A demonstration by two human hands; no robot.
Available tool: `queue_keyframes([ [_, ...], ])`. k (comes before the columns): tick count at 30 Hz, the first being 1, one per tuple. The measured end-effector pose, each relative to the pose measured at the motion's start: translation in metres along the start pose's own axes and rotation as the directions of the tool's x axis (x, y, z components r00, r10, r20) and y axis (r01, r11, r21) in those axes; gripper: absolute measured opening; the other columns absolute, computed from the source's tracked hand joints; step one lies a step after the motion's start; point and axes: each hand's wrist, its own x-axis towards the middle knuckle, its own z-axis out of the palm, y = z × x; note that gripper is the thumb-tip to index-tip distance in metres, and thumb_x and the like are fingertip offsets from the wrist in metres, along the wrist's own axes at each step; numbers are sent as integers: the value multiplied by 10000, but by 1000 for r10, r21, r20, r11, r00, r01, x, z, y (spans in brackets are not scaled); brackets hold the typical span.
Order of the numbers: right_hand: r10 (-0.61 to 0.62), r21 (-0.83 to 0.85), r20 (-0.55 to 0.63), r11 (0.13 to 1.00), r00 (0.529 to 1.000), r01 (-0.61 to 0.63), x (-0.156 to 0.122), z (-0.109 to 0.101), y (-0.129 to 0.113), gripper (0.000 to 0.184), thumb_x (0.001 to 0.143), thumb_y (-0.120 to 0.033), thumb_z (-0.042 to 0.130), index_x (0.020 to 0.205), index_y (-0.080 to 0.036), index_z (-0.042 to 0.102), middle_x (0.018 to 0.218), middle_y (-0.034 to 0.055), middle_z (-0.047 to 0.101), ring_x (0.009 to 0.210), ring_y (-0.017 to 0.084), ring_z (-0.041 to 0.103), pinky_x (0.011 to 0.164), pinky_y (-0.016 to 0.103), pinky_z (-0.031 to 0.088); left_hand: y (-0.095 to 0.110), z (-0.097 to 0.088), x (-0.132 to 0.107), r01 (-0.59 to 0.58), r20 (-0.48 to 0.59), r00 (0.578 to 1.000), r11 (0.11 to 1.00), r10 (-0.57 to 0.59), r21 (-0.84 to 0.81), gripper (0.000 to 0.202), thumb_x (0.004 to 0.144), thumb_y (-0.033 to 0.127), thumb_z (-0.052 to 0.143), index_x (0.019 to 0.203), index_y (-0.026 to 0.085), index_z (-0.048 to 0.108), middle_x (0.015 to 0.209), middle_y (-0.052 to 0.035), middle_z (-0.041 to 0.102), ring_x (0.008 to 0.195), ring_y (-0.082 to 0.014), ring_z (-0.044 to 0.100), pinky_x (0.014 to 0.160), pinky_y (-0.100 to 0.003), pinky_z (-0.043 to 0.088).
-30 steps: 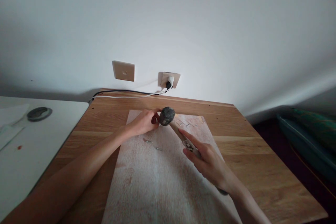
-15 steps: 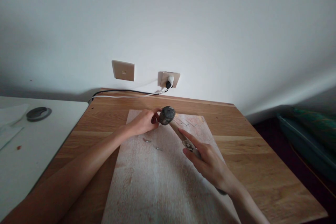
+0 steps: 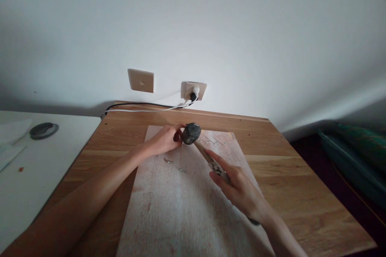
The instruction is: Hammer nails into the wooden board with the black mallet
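Observation:
A hammer [image 3: 191, 133] with a dark, worn head is gripped in my right hand [image 3: 239, 186], its handle slanting down to the right. The head hangs over the far part of a pale wooden board [image 3: 169, 213]. Right beside it, my left hand [image 3: 165, 139] is closed in a pinch at the board's far end. What its fingertips hold is hidden by the hammer head. Two small nails, a left one [image 3: 169, 161] and a right one [image 3: 182, 170], lie on the board. Several more nails [image 3: 215, 142] show beyond the handle.
The board rests on a brown wooden tabletop [image 3: 273, 168] against the wall. A wall socket [image 3: 199, 90] with plugs and a white cable [image 3: 144, 110] is at the back. A white table [image 3: 60, 144] with a dark round cable cover [image 3: 44, 130] stands left.
The hammer head has shifted very slightly down and left. My left hand stays in the same place, and the nails have not moved.

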Motion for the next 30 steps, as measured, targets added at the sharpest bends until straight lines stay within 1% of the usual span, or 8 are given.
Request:
queue_keyframes([
  [4, -8, -3, -13, 1000, 1000, 8, 0, 0, 0, 605, 1046, -265, 535, 1640, -284, 425, 1595, 48, 555, 1468, 289, 534, 1209, 521, 448, -1, 0, 0, -2, -4, 1000, 1000, 2, -8, 464, 749, 9, 625, 1185, 159, 677, 866, -6, 767, 696, -139, 679, 651, -228, 479],
  [8, 4, 4, -17, 1000, 1000, -4, 0, 1, -1, 610, 1039, -256, 538, 1637, -306, 428, 1569, 48, 585, 1420, 287, 591, 1184, 525, 479, -2, 1, 0, 6, 4, 1000, 1000, -5, -26, 469, 751, 5, 622, 1188, 168, 666, 868, -2, 763, 698, -137, 670, 658, -233, 478],
  [13, 27, 3, -50, 1000, 998, -27, -15, 2, 6, 593, 1054, -303, 543, 1636, -299, 431, 1561, 52, 597, 1431, 292, 579, 1189, 525, 480, 0, -4, 1, 28, 68, 997, 998, -23, -63, 527, 761, 38, 610, 1267, 184, 591, 928, -11, 741, 717, -140, 653, 687, -255, 487],
  [17, 54, 17, -47, 998, 997, -53, -40, 4, 18, 582, 1080, -356, 531, 1647, -364, 395, 1609, 30, 539, 1490, 287, 504, 1218, 547, 443, 16, -23, 0, 0, 127, 992, 998, -7, 58, 334, 778, 200, 679, 1100, 185, 590, 986, -41, 662, 771, -170, 608, 702, -291, 471],
  [20, 58, 23, -40, 998, 998, -57, -56, 8, 28, 578, 1084, -365, 530, 1645, -386, 392, 1621, 34, 514, 1496, 296, 489, 1204, 560, 457, 37, -37, -5, -72, 295, 955, 987, 28, 142, 189, 822, 297, 686, 957, 192, 605, 981, -35, 628, 767, -167, 579, 711, -291, 439],
  [24, 62, 34, -33, 998, 998, -61, -64, 10, 35, 591, 1081, -347, 543, 1650, -370, 387, 1591, 51, 548, 1456, 302, 539, 1177, 543, 492, 61, -38, -15, -140, 508, 861, 974, 30, 180, 186, 787, 279, 777, 902, 201, 652, 933, -15, 642, 804, -182, 604, 693, -283, 405],
  [26, 67, 48, -33, 997, 997, -65, -65, 11, 36, 590, 1080, -333, 541, 1650, -358, 389, 1579, 54, 561, 1442, 305, 556, 1177, 542, 490, 68, -31, -20, -148, 548, 836, 962, -2, 229, 220, 742, 222, 818, 914, 210, 680, 936, -15, 652, 820, -197, 618, 676, -291, 391],
  [30, 68, 53, -46, 996, 997, -66, -63, 11, 33, 588, 1067, -312, 548, 1639, -337, 414, 1579, 47, 556, 1457, 316, 528, 1178, 544, 483, 72, -18, -24, -167, 571, 820, 942, -30, 290, 169, 711, 127, 784, 811, 221, 686, 864, -3, 641, 750, -189, 606, 620, -302, 360],
])
